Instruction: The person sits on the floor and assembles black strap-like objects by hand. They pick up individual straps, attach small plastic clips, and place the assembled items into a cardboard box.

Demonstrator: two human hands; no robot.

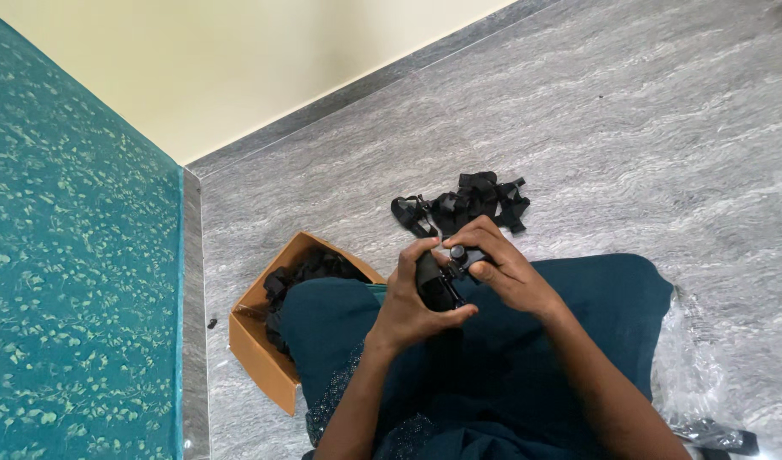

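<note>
My left hand (pixel 412 302) wraps around a small black strap mount with a round knob (pixel 442 277), held above my lap. My right hand (pixel 497 264) grips the same piece from the right, its fingers by the knob. My lap is covered in dark teal cloth (pixel 578 298). A pile of black straps (pixel 468 203) lies on the grey floor just beyond my hands. A brown cardboard box (pixel 263 341) with more black straps inside sits by my left knee.
A teal patterned surface (pixel 76 273) runs along the left with a grey edge strip. A cream wall (pixel 238 60) meets the grey marble floor (pixel 646 119) at the back. Clear crinkled plastic wrap (pixel 698 375) lies at my right side.
</note>
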